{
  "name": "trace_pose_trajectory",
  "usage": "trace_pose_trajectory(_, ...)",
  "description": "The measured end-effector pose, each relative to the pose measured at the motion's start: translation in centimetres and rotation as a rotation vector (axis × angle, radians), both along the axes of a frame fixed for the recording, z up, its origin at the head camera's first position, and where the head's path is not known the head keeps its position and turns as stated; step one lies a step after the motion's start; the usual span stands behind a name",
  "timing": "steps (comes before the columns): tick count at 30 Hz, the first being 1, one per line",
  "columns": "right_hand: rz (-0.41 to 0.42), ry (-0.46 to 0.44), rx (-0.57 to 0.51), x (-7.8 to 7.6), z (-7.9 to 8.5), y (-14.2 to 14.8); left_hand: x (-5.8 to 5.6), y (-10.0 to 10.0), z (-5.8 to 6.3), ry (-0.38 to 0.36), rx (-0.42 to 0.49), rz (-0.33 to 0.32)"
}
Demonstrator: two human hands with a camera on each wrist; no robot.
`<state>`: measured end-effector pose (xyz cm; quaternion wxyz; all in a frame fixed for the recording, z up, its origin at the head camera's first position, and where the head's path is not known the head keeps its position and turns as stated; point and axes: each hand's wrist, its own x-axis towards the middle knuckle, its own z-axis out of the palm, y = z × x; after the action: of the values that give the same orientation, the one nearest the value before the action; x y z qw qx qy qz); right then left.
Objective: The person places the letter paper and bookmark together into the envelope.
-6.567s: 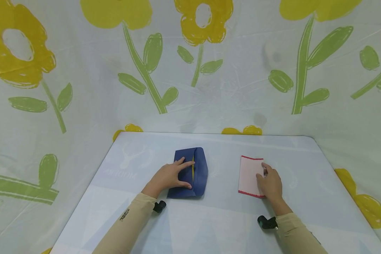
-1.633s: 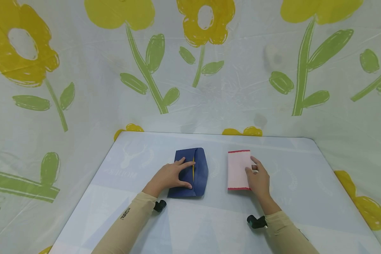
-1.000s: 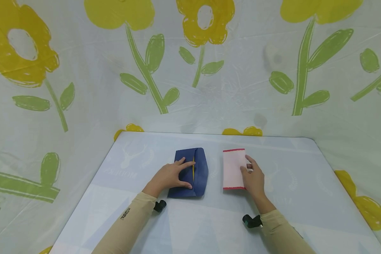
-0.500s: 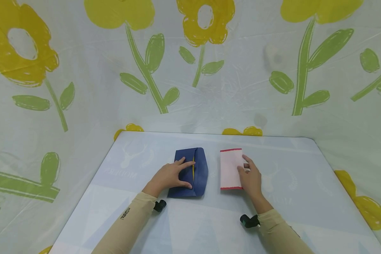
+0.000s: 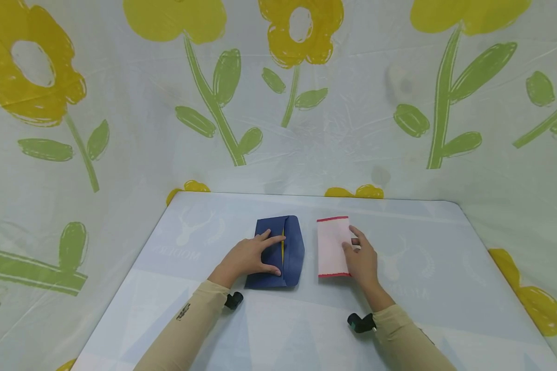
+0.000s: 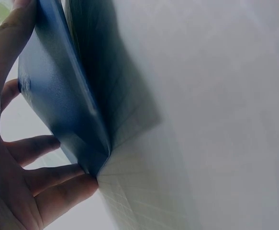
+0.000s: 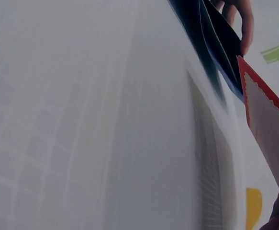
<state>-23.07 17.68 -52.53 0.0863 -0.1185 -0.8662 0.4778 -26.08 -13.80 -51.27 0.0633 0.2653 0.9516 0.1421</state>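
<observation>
A dark blue envelope [image 5: 294,252] is on the table with its flap turned out to the right; a thin yellow strip [image 5: 282,247] shows along its mouth. My left hand [image 5: 250,256] spans the envelope and holds it by thumb and fingers; in the left wrist view the fingers touch the edge of the envelope [image 6: 62,91]. Just right of the flap, apart from it in the head view, is a pale pink card [image 5: 331,247] with red bands at top and bottom. My right hand [image 5: 363,263] pinches its right edge. The right wrist view has the card [image 7: 268,124] tilted, its corner near the envelope [image 7: 220,45].
A pale patterned table cover [image 5: 288,330] lies under everything. Behind the table hangs a white cloth [image 5: 353,103] printed with yellow flowers and green leaves. Small black cameras [image 5: 361,323] sit on both wrists.
My right hand has carried the pink card leftward, closer to the envelope flap, and the card has turned straighter. The left hand and envelope have stayed in place.
</observation>
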Motion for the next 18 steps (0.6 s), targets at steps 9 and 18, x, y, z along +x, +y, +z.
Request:
trace_pose_trajectory(9, 0.011, 0.000, 0.006, -0.4, -0.1, -1.0, 0.0, 0.0, 0.0, -0.003, 0.000, 0.006)
trace_pose_trajectory(18, 0.011, 0.001, 0.012, -0.6, -0.2, -2.0, -0.1, 0.0, -0.2, 0.004, -0.001, 0.005)
